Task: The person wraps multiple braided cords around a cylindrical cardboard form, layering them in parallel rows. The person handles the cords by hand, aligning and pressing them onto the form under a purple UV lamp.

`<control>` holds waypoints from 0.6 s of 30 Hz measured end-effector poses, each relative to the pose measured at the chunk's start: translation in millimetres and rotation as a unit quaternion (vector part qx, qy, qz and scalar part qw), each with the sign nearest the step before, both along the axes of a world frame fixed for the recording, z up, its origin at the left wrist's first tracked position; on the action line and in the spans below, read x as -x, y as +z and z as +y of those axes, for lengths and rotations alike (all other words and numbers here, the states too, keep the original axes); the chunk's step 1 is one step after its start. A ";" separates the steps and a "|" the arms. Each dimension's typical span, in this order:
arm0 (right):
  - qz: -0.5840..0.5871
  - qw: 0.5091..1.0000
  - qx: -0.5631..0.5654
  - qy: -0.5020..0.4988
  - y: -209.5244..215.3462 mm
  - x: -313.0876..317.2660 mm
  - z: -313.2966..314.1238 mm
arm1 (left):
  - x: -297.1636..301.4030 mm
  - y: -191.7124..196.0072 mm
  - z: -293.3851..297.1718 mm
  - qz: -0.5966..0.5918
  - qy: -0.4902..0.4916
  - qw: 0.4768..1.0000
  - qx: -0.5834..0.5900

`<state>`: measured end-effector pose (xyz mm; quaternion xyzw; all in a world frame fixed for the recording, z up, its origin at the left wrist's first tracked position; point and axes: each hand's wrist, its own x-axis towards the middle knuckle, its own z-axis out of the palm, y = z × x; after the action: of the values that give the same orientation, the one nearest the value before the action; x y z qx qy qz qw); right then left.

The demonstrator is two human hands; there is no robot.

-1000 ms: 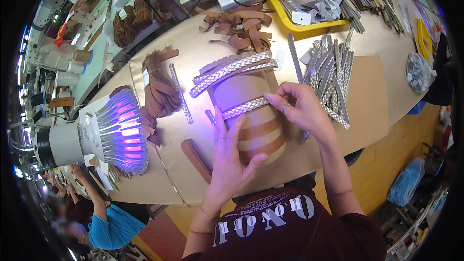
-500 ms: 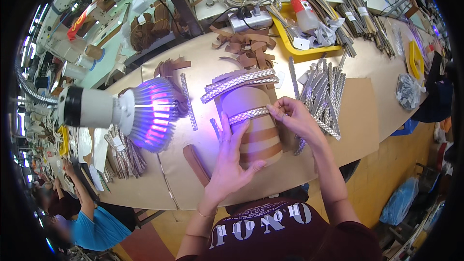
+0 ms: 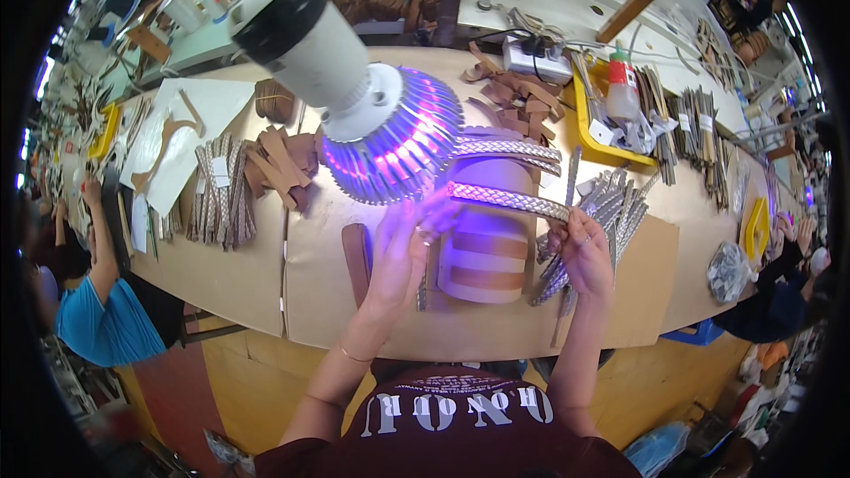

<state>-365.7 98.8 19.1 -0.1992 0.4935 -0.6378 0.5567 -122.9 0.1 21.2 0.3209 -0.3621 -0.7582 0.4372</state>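
Note:
A rounded wooden block (image 3: 485,248) with pale and brown stripes lies on the tan table (image 3: 248,274). A silver braided strap (image 3: 509,200) stretches across the top of it. My left hand (image 3: 403,252) presses the strap's left end against the block, lit purple. My right hand (image 3: 584,252) pinches the strap's right end beside the block. Two more braided straps (image 3: 509,150) lie over the block's far end. A white lamp with a finned purple-lit head (image 3: 394,137) hangs just over my left hand and hides part of the strap.
A heap of silver braided straps (image 3: 611,204) lies right of the block. Brown leather pieces (image 3: 274,164) lie at left, with more (image 3: 513,88) behind. A yellow tray (image 3: 611,124) holds a bottle. A person in a blue shirt (image 3: 97,301) works at far left.
The view has swung, so the lamp now sits over the table's middle above my left hand. My right hand has slid right along the strap, off the block's side.

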 end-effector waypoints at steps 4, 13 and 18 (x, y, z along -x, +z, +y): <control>0.041 0.999 -0.027 0.003 1.5 -3.2 -8.1 | 12.6 3.2 -12.4 0.079 -0.041 0.996 -0.026; 0.215 0.972 -0.068 -0.068 -0.8 -5.1 -36.9 | 29.2 -21.8 -33.7 0.016 0.055 0.995 -0.085; 0.251 0.962 -0.084 -0.073 -2.7 -4.9 -37.4 | 28.3 -31.7 -26.9 -0.165 0.116 0.975 0.090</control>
<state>-360.9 61.4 16.4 -0.2686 0.6822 -0.5627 0.3818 -151.2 -26.8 -10.5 0.4405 -0.4567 -0.6031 0.4834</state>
